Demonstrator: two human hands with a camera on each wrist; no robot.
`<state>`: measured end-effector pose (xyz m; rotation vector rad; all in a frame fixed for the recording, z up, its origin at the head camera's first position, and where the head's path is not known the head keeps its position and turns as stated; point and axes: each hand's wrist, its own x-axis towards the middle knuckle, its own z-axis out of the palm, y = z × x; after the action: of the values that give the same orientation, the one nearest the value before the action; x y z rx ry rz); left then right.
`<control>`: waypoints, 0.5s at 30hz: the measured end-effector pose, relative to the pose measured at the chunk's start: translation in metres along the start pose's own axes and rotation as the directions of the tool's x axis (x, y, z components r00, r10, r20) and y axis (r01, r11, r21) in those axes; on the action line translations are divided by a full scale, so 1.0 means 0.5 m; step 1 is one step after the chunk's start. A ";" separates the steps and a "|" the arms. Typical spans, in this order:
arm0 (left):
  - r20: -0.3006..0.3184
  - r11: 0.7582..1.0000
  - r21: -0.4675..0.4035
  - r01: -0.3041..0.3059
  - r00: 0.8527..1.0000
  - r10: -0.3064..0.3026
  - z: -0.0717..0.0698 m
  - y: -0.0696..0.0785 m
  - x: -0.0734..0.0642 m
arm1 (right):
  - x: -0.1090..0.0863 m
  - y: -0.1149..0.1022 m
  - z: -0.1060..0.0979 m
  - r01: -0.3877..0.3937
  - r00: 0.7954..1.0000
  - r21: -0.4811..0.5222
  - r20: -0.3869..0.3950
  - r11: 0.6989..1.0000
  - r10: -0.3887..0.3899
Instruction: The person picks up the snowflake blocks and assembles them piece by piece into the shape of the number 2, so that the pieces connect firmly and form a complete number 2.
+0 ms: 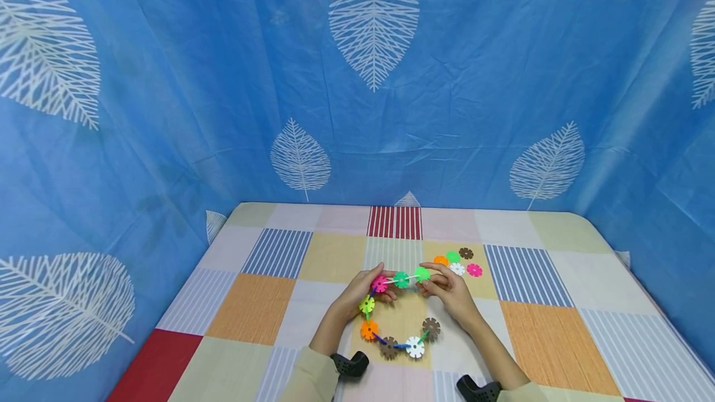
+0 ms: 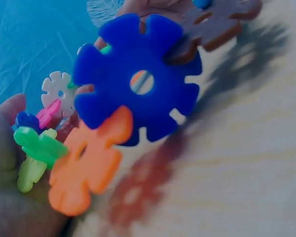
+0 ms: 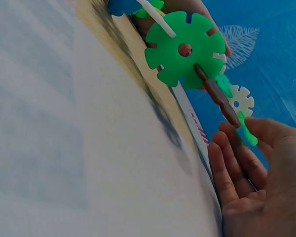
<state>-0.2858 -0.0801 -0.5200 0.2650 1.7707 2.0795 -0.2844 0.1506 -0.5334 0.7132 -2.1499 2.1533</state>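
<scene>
Fifteen or so notched plastic discs, slotted together face-on and edge-on by turns, make up the chain (image 1: pixel 369 330), which is held over the middle of the patchwork cloth (image 1: pixel 321 256). The chain bends into an open C rather than following one straight axis; its mouth faces the person's right, between a light green disc (image 1: pixel 422 273) at the far end and a brown disc (image 1: pixel 431 329) at the near end. The far stretch runs crosswise from hand to hand, rising slightly rightward; the left side runs toward the person, and the near stretch turns right again. The left hand (image 1: pixel 362 289) has its fingers curled about the chain beside the pink disc (image 1: pixel 379 283). The right hand (image 1: pixel 451 293) pinches the light green disc between thumb and forefinger. Just beyond it lie five loose discs (image 1: pixel 474 270).
</scene>
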 end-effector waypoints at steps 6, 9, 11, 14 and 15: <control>0.021 1.000 -0.015 -0.007 1.000 0.007 -0.004 0.000 0.000 | 0.004 -0.004 -0.018 0.024 0.962 -0.344 -0.249 0.939 -0.115; 0.022 1.000 -0.022 -0.010 1.000 0.011 -0.004 -0.001 0.001 | 0.004 -0.009 -0.044 -0.097 0.869 -0.493 -0.466 0.865 -0.168; 0.017 1.000 -0.030 -0.007 1.000 0.007 -0.005 -0.002 0.001 | 0.001 -0.010 -0.064 -0.201 0.810 -0.561 -0.556 0.803 -0.185; 0.006 1.000 -0.030 -0.007 1.000 0.007 -0.004 -0.003 0.001 | -0.007 -0.007 -0.088 -0.337 0.787 -0.623 -0.598 0.705 -0.152; 0.003 1.000 -0.029 -0.007 1.000 0.007 -0.004 -0.003 0.001 | -0.010 -0.006 -0.093 -0.363 0.794 -0.640 -0.592 0.677 -0.134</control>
<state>-0.2870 -0.0816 -0.5220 0.2656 1.7386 2.1071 -0.2931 0.1968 -0.5299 -0.1854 -2.3675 1.0587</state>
